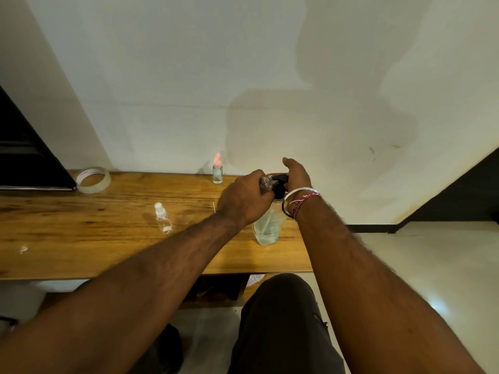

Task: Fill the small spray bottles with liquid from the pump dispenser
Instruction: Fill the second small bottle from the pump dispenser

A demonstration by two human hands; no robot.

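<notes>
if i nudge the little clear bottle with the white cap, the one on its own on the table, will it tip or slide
The clear bottle with the white cap looks empty and stands tall on a narrow base, so it is probably light and would likely tip. Once down, its round body may roll on the wooden table. It looks stiff, probably plastic.

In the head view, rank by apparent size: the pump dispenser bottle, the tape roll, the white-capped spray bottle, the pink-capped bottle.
1. Clear pump dispenser bottle with black pump, partly hidden by hands.
2. Clear tape roll.
3. White-capped clear spray bottle and pink-capped small bottle: alike; the pink one stands farther back, so unranked.
</notes>
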